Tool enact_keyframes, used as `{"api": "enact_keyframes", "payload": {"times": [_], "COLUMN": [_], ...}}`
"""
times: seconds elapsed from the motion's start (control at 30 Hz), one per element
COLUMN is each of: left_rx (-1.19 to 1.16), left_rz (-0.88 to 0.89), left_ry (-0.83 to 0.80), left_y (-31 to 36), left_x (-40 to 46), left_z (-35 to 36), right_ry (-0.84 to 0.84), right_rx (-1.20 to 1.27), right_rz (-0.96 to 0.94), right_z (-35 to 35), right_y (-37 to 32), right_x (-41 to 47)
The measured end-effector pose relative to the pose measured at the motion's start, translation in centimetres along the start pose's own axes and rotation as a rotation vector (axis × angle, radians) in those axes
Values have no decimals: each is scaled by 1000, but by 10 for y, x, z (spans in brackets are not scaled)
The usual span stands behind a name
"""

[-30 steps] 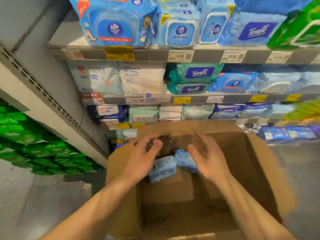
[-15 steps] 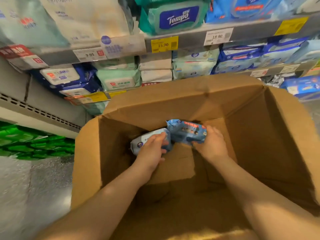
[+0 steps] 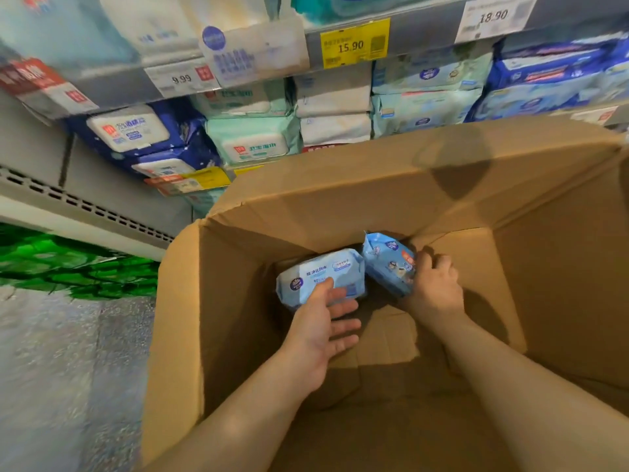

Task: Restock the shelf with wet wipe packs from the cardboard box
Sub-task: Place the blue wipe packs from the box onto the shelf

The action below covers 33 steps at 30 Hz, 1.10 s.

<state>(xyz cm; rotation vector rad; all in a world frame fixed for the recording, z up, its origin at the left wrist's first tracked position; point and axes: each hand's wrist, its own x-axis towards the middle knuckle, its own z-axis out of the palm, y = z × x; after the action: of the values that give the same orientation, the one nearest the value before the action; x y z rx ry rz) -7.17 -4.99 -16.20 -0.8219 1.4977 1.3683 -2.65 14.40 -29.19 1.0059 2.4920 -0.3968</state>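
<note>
**A:** Item one, container?

**B:** Cardboard box (image 3: pixel 340 206), flaps open, standing on the floor against the shelf (image 3: pixel 112 86). Both forearms reach down into it.

**A:** Contents?

**B:** Two light-blue wet wipe packs at the box's far wall, just beside each other. Left pack (image 3: pixel 320 275) lies label-up near the far left corner. Right pack (image 3: pixel 388 262) is tilted up on its edge at the middle of the far wall.

**A:** Hands?

**B:** Left hand (image 3: pixel 323 330): thumb on top of the left pack, fingers spread and only loosely bent along its near edge; whether they hold it, I cannot tell. Right hand (image 3: pixel 434 284): fingers curled round the right pack's right end, gripping it.

**A:** Shelf stock?

**B:** Rows of wipe packs, navy, mint, white, blue. A yellow price tag (image 3: pixel 354 42) reads 15.90.
</note>
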Motion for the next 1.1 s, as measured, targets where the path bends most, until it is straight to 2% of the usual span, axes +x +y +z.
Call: {"api": "enact_keyframes", "payload": {"times": [0.17,0.33,0.4,0.5,0.63,0.77,0.9,1.0,1.03,1.1], "left_rx": [13,67,46,-34,-286,-362,-285,-307,-302,-289], "left_rz": [8,48,95,183,310,460,577,677,700,725], "left_ry": [-53,-191,-249,-300,-481,-564,-523,-472,-450,-425], "left_y": [-4,1,7,22,47,76,106,124,129,138], "left_x": [-22,-71,-98,-142,-197,-239,-282,-305,-312,-320], "left_z": [1,23,35,44,32,18,2,-15,-22,-37], "right_ry": [-103,-21,94,267,575,706,737,718,655,421], "right_rx": [251,413,440,320,184,489,755,1003,1095,1240], "right_rz": [120,157,72,-77,-377,-644,-777,-622,-546,-466], "right_z": [-24,-80,-111,-162,-214,-254,-291,-309,-316,-332], "right_y": [1,-4,-12,-28,-43,-46,-61,-81,-89,-102], "right_x": [-39,-112,-143,-191,-247,-270,-277,-272,-271,-271]}}
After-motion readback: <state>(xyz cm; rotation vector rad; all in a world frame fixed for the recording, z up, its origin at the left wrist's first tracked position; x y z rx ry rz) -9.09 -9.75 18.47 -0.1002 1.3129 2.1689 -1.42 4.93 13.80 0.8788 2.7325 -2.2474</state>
